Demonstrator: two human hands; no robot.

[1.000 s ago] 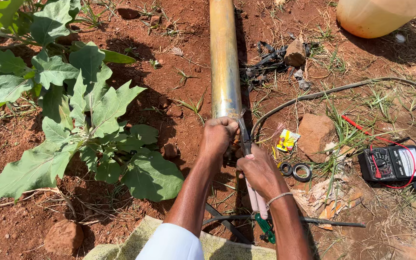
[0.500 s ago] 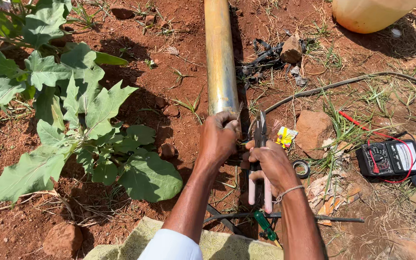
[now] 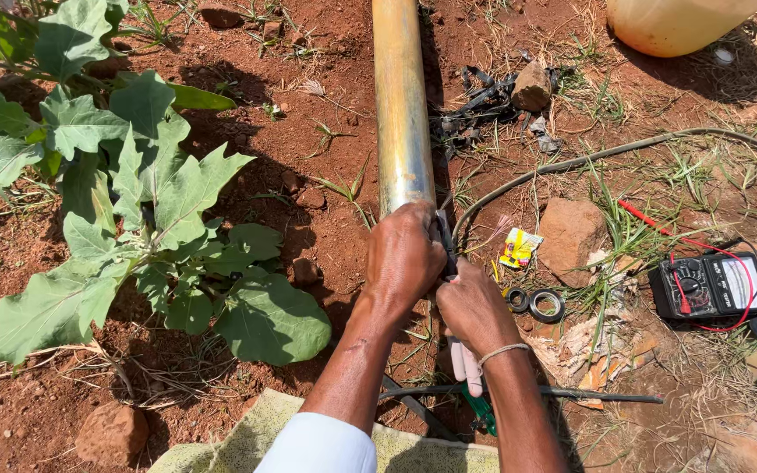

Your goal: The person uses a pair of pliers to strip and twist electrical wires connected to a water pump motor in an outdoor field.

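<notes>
A long metal cylinder (image 3: 400, 105) lies on the red soil, running away from me. My left hand (image 3: 403, 258) is closed over its near end. My right hand (image 3: 473, 311) grips a pair of pliers with pale handles (image 3: 464, 366), the jaws up against the cylinder's end beside a dark cable (image 3: 445, 241). A thin band sits on my right wrist. What the jaws pinch is hidden by my fingers.
A broad-leafed plant (image 3: 124, 219) fills the left. Right of my hands lie two tape rolls (image 3: 536, 304), a yellow packet (image 3: 519, 248), a reddish rock (image 3: 571, 232), a multimeter (image 3: 710, 285) with red lead, a green-handled screwdriver (image 3: 482, 412). A yellow container (image 3: 676, 24) stands far right.
My right hand has lowered the pliers from an upright hold and brought them in against the cylinder's end, close under my left hand. The left hand has stayed on the cylinder.
</notes>
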